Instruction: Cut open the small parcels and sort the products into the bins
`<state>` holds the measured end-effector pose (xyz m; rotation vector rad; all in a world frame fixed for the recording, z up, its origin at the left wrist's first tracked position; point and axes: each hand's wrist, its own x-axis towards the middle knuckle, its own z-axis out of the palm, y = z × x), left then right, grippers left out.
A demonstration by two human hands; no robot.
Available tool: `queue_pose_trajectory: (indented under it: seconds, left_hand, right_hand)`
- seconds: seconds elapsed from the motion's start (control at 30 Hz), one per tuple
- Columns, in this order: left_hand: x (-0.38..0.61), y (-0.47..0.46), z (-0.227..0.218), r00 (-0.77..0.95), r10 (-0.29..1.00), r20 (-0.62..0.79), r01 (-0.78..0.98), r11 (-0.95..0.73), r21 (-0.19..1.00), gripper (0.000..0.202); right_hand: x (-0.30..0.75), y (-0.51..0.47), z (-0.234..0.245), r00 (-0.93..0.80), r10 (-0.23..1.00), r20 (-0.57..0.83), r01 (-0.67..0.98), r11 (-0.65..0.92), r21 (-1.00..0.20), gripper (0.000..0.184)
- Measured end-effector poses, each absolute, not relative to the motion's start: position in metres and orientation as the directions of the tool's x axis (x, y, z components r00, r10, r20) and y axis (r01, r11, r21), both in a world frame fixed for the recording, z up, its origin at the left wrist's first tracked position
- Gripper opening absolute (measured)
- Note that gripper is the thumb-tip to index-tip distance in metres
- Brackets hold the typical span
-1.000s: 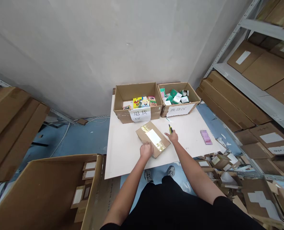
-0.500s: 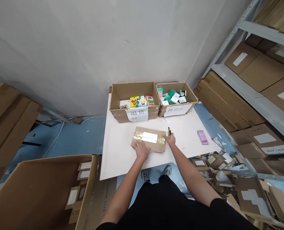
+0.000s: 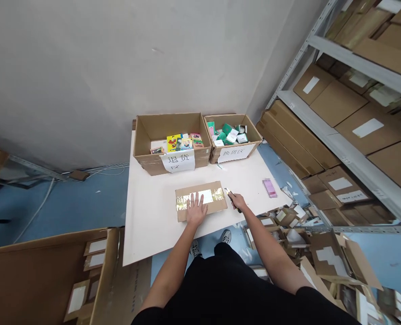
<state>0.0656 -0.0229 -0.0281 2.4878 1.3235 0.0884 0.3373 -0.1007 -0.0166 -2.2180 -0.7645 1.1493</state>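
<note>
Over at the left, on the floor, a big open carton (image 3: 114, 253) stands next to the bench (image 3: 146, 237). At the back of the bench is an open box with a paper sign (image 3: 149, 166), bright little packets (image 3: 174, 142) lying inside.

In front of it, the taped parcel (image 3: 214, 207) lies flat near the bench's front edge, its white label (image 3: 207, 196) facing up. The left hand (image 3: 196, 211) is spread on top, palm down, pressing rather than gripping; nothing is pinched in it. I'd worry that a flat palm gives little hold: a sideways push could make the parcel swivel or slide.

Farther right at the back is a smaller box of green and white cartons (image 3: 214, 156). Below that, the right hand (image 3: 238, 202) is closed round a cutter (image 3: 230, 194), its tip pointing at the parcel's right end; from here I can't tell whether it touches. Should it skid off the shiny tape (image 3: 218, 194), it could run toward the left hand's fingers, which lie uncovered on the same face. Going in too deep could nick whatever is inside, which I can't see. A blurred pink item (image 3: 269, 188) lies well apart, farther right, before the loaded shelves (image 3: 329, 124).
</note>
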Motion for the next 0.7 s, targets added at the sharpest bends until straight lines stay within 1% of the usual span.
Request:
queue_pose_trajectory:
  seconds: [0.13,0.3,0.47,0.6,0.7]
  left_hand:
    - [0.064,-0.024,-0.034,0.569,0.818,-0.085,0.796,-0.522,0.308,0.068]
    - [0.065,-0.020,-0.033,0.568,0.818,-0.087,0.798,-0.522,0.301,0.068]
    - [0.065,-0.021,-0.033,0.567,0.820,-0.074,0.798,-0.525,0.296,0.068]
    - [0.066,-0.020,-0.030,0.565,0.821,-0.077,0.795,-0.517,0.317,0.068]
    - [0.067,-0.020,-0.028,0.567,0.819,-0.092,0.790,-0.508,0.342,0.069]
  right_hand:
    - [0.341,-0.095,-0.010,0.424,0.714,-0.557,0.314,-0.693,-0.648,0.064]
    - [0.337,-0.081,-0.004,0.458,0.718,-0.524,0.409,-0.693,-0.594,0.063]
    - [0.335,-0.086,-0.009,0.483,0.695,-0.533,0.387,-0.716,-0.582,0.060]
    - [0.337,-0.085,-0.014,0.463,0.728,-0.506,0.424,-0.683,-0.595,0.065]
    - [0.341,-0.082,-0.013,0.429,0.743,-0.514,0.451,-0.669,-0.590,0.066]
